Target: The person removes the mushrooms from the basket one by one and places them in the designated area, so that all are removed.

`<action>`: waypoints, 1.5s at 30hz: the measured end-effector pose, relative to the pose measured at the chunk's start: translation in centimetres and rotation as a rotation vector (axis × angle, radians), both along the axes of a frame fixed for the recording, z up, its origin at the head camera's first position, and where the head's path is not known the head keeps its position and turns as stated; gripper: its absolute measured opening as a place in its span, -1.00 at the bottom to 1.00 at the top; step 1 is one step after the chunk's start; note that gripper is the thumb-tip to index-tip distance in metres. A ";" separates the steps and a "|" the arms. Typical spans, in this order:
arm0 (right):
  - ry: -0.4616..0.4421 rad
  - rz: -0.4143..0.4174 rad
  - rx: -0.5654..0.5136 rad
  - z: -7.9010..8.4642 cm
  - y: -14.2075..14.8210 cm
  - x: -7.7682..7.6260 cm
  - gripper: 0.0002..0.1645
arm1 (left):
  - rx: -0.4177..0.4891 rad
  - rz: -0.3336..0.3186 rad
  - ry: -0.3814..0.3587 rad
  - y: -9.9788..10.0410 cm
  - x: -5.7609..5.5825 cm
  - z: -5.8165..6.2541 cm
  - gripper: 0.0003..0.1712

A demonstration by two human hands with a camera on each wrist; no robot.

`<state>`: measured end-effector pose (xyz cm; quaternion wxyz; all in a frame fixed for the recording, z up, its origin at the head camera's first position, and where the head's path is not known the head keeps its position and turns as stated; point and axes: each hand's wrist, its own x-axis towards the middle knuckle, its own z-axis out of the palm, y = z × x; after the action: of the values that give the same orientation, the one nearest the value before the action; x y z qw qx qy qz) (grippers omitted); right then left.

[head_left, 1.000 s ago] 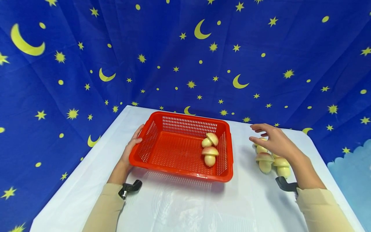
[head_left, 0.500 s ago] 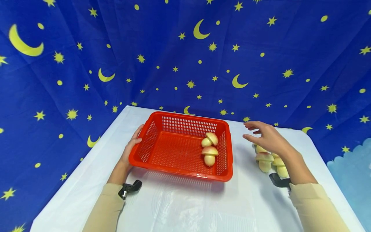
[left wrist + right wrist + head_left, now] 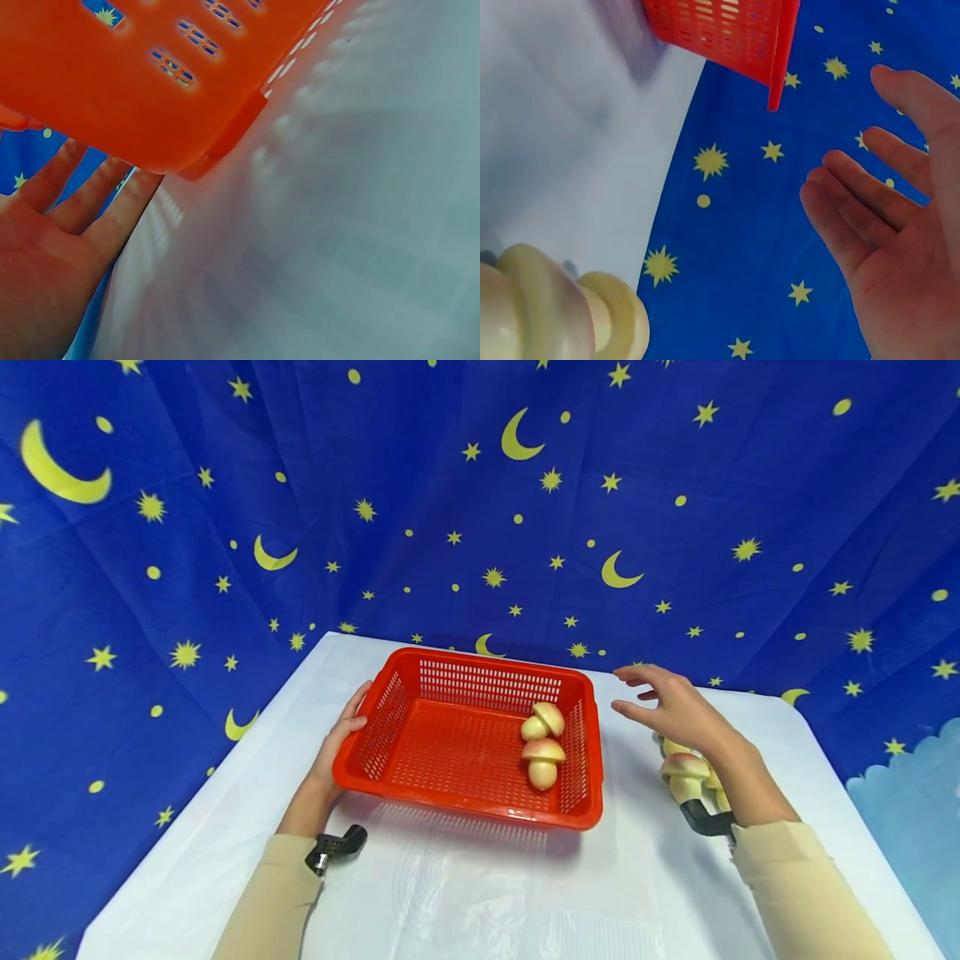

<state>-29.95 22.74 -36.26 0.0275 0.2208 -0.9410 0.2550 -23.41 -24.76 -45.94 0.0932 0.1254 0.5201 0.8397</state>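
In the head view a red plastic basket (image 3: 465,760) with slotted walls stands mid-table. My left hand (image 3: 335,747) grips its left rim, thumb over the edge and fingers along the outer wall. The left wrist view shows those fingers (image 3: 105,202) partly hidden behind the basket wall (image 3: 150,90). Two toy mushrooms with pinkish caps, a rear mushroom (image 3: 543,722) and a front mushroom (image 3: 543,763), lie at the basket's right end. My right hand (image 3: 682,710) hovers right of the basket, holding nothing, its fingers loosely bent and thumb apart.
Several more mushrooms (image 3: 684,777) lie on the white table (image 3: 480,893) under and beside my right forearm, which partly hides them. A blue curtain (image 3: 420,485) with moons and stars hangs behind the table and along its left side.
My right hand has moved left, from above the loose mushrooms toward the basket's right side, still holding nothing. The left hand and basket have stayed put.
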 end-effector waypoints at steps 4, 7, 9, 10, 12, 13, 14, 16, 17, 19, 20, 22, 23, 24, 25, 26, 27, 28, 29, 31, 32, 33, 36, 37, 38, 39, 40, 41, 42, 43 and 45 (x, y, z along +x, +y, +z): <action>-0.018 -0.002 -0.008 0.1 -0.7 0.0 -0.23 | -0.001 0.002 -0.002 0.0 0.1 0.0 -0.37; -0.022 -0.003 -0.011 0.2 -1.1 -0.1 -0.28 | -0.008 0.008 -0.005 0.1 0.1 0.0 -0.37; -0.025 -0.002 -0.017 0.2 -1.4 -0.1 -0.31 | -0.017 0.014 -0.007 0.1 0.0 -0.1 -0.37; -0.026 0.000 -0.021 0.2 -1.5 -0.2 -0.33 | -0.021 0.016 -0.007 0.1 0.0 -0.1 -0.37; -0.030 0.003 -0.028 0.2 -1.8 -0.3 -0.33 | -0.028 0.018 -0.006 0.1 0.0 -0.1 -0.37; -0.032 0.005 -0.032 0.1 -1.9 -0.3 -0.33 | -0.027 0.018 -0.007 0.1 0.0 -0.1 -0.37; -0.035 0.006 -0.034 0.1 -2.1 -0.4 -0.32 | -0.027 0.018 -0.006 0.1 0.0 -0.1 -0.37; -0.036 0.011 -0.039 0.1 -2.3 -0.4 -0.30 | -0.019 0.014 -0.006 0.1 0.0 -0.1 -0.37; -0.035 0.016 -0.038 0.0 -2.5 -0.4 -0.29 | -0.015 0.012 -0.005 0.1 0.0 -0.1 -0.37; -0.033 0.035 -0.041 0.0 -2.8 -0.5 -0.26 | -0.007 0.006 -0.006 0.1 0.0 0.0 -0.37; -0.031 0.045 -0.044 0.0 -2.9 -0.6 -0.26 | -0.004 0.005 -0.006 0.1 0.0 0.0 -0.37; -0.019 0.069 -0.048 0.0 -3.3 -0.7 -0.28 | -0.003 0.005 -0.009 0.1 0.0 0.1 -0.37; -0.014 0.082 -0.052 0.0 -3.4 -0.7 -0.29 | -0.005 0.006 -0.010 0.1 0.0 0.1 -0.37; -0.007 0.097 -0.054 0.0 -3.6 -0.8 -0.30 | -0.006 0.007 -0.012 0.1 0.0 0.1 -0.37; 0.001 0.108 -0.053 0.0 -3.7 -0.9 -0.32 | -0.007 0.010 -0.013 0.1 0.0 0.1 -0.37; 0.007 0.116 -0.052 -0.1 -3.8 -1.0 -0.33 | -0.009 0.012 -0.013 0.1 0.0 0.1 -0.37; 0.012 0.124 -0.048 -0.1 -4.0 -1.1 -0.33 | -0.012 0.014 -0.012 0.1 0.0 0.1 -0.37; 0.013 0.131 -0.049 -0.2 -4.1 -1.2 -0.33 | -0.012 0.014 -0.011 0.1 0.0 0.1 -0.37; 0.013 0.134 -0.047 -0.3 -4.2 -1.3 -0.32 | -0.013 0.014 -0.009 0.1 0.0 0.1 -0.37; 0.011 0.136 -0.046 -0.5 -4.4 -1.4 -0.31 | -0.013 0.016 -0.008 0.1 0.0 0.0 -0.37; 0.005 0.134 -0.049 -0.6 -4.5 -1.4 -0.31 | -0.013 0.015 -0.007 0.1 0.0 0.0 -0.37; -0.001 0.131 -0.051 -0.6 -4.7 -1.5 -0.30 | -0.012 0.015 -0.007 0.1 0.0 0.0 -0.37; -0.014 0.121 -0.051 -0.8 -5.1 -1.5 -0.26 | -0.014 0.015 -0.010 0.1 0.0 0.0 -0.37; -0.016 0.117 -0.052 -0.8 -5.2 -1.5 -0.25 | -0.015 0.016 -0.011 0.0 0.0 0.0 -0.37; -0.018 0.114 -0.052 -0.9 -5.3 -1.5 -0.24 | -0.016 0.016 -0.010 0.0 0.0 0.0 -0.37; -0.018 0.113 -0.050 -1.0 -5.4 -1.5 -0.22 | -0.014 0.017 -0.012 0.0 0.0 0.0 -0.37; -0.015 0.115 -0.050 -1.1 -5.5 -1.5 -0.22 | -0.014 0.017 -0.011 0.0 0.0 0.0 -0.37; -0.013 0.117 -0.050 -1.2 -5.6 -1.5 -0.21 | -0.011 0.016 -0.012 0.0 0.0 0.0 -0.37; -0.011 0.122 -0.053 -1.3 -5.7 -1.5 -0.21 | -0.007 0.014 -0.011 0.0 0.0 0.1 -0.37; -0.011 0.126 -0.054 -1.5 -5.8 -1.5 -0.21 | -0.003 0.012 -0.011 0.0 0.0 0.1 -0.36; -0.004 0.134 -0.052 -1.7 -5.9 -1.6 -0.21 | 0.010 0.008 -0.010 0.0 0.0 0.1 -0.36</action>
<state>-31.51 16.87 -38.00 0.0140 0.2820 -0.9171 0.2814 -23.44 -24.74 -45.81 0.0916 0.1196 0.5160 0.8432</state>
